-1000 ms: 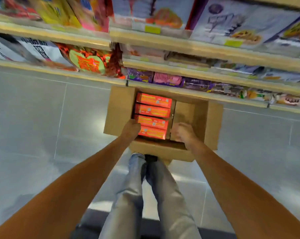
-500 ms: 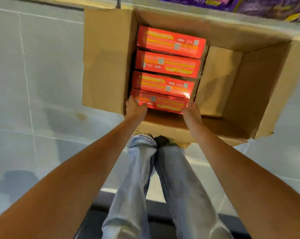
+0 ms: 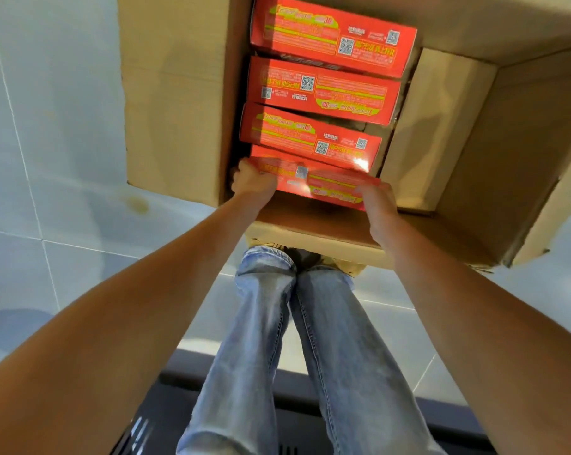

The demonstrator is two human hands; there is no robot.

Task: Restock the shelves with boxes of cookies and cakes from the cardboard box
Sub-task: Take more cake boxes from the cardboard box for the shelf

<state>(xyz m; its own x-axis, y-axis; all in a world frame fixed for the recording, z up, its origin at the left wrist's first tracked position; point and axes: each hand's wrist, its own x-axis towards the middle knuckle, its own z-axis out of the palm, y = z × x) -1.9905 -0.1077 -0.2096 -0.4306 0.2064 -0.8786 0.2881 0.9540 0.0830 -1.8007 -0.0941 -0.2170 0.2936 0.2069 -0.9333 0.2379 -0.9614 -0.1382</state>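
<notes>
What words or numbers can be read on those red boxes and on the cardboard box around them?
"30": seemingly, in the yellow band on the farthest red box, the second red box and the third red box.
All other print on those three: too small to read.
Nearest red box, gripped by the left hand and right hand: blurred, unreadable.
Cardboard box: no print visible.
</notes>
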